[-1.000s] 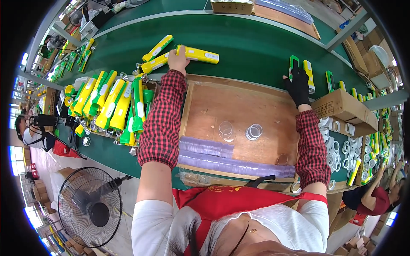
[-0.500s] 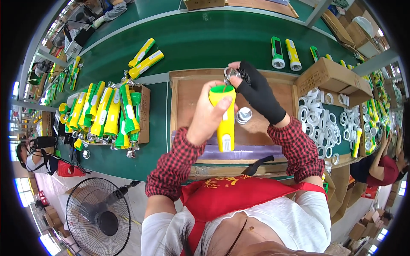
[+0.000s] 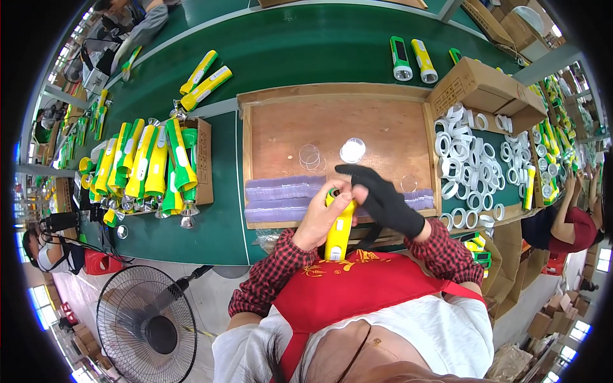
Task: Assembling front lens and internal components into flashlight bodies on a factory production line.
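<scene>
Head view. Torch [image 3: 338, 237], yellow and green, one: held in front of the red apron [image 3: 357, 287], near edge of the wooden tray [image 3: 248, 143]. Left hand [image 3: 324, 216]: closed around the torch's upper body. Right hand [image 3: 384, 203], black-gloved: fingers partly curled at the torch's far end; whether they gripped a small part could not be told. Clear discs [image 3: 352, 150]: loose on the tray. Step, as judged: fitting work at that end; next move called for a steady left grip and careful alignment by the right.
</scene>
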Tool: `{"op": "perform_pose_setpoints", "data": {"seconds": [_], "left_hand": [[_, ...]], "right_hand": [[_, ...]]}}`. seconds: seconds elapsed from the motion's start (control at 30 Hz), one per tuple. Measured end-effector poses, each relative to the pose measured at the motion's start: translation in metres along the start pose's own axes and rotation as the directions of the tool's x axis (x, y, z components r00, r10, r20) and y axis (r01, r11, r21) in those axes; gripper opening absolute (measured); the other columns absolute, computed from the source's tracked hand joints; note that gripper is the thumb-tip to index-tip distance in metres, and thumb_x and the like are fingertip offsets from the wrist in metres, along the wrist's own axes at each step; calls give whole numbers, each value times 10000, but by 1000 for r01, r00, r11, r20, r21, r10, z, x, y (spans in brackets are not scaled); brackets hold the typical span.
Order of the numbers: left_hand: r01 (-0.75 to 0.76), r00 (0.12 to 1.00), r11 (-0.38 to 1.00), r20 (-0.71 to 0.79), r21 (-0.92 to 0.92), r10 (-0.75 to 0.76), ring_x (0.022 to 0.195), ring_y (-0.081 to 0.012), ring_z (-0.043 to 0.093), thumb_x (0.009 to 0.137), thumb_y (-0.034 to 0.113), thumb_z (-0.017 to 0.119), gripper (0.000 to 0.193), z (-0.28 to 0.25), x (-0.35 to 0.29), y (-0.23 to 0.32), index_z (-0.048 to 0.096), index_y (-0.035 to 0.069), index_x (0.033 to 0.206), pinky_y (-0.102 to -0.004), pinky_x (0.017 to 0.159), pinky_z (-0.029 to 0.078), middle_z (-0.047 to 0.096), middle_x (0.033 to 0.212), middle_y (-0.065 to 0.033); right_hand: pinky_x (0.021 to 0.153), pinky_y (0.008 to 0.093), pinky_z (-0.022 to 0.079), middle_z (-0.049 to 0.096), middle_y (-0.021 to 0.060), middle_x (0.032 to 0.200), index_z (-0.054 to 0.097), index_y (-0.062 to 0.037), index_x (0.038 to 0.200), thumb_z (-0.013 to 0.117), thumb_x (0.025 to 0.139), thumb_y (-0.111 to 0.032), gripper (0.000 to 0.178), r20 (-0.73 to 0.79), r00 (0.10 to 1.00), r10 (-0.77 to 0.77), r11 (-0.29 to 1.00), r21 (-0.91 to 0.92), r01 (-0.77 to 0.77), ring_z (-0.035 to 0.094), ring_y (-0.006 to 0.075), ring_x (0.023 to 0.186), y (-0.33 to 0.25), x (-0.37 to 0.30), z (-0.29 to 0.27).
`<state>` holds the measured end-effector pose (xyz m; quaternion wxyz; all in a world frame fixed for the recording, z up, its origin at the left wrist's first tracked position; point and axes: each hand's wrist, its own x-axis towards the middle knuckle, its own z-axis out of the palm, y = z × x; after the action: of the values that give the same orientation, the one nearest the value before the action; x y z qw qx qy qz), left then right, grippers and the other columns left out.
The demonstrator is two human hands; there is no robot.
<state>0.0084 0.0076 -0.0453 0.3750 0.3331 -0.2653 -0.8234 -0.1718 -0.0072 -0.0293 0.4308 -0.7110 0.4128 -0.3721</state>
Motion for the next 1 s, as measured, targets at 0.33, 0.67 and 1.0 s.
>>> {"op": "perform_pose_setpoints", "data": {"seconds": [0.33,0.67,1.0], "left_hand": [[-50,999,995,-2,82,50,695,-188,648,988,290,527,310,-5,-7,-10,440,63,1181,-302,619,544,612,908,-134],[-32,999,997,28,68,30,822,-165,643,1017,372,466,361,-5,-6,-9,446,69,1212,-312,718,563,614,994,-87],[49,998,997,29,63,-51,748,-165,627,956,185,603,252,-3,-6,-9,482,82,1151,-290,646,522,597,889,-84]], "right_hand": [[787,449,491,571,148,1056,557,-55,1066,720,758,-257,403,-159,987,6,698,-706,-118,545,372,972,89,41,-11],[881,366,490,577,160,1209,612,-22,1162,598,921,-168,282,199,979,-34,992,-109,56,587,294,1082,-16,-9,-13],[844,460,420,576,168,1049,640,-27,897,711,768,-277,290,-682,730,36,27,-730,-683,513,362,1029,26,-45,-99]]}}
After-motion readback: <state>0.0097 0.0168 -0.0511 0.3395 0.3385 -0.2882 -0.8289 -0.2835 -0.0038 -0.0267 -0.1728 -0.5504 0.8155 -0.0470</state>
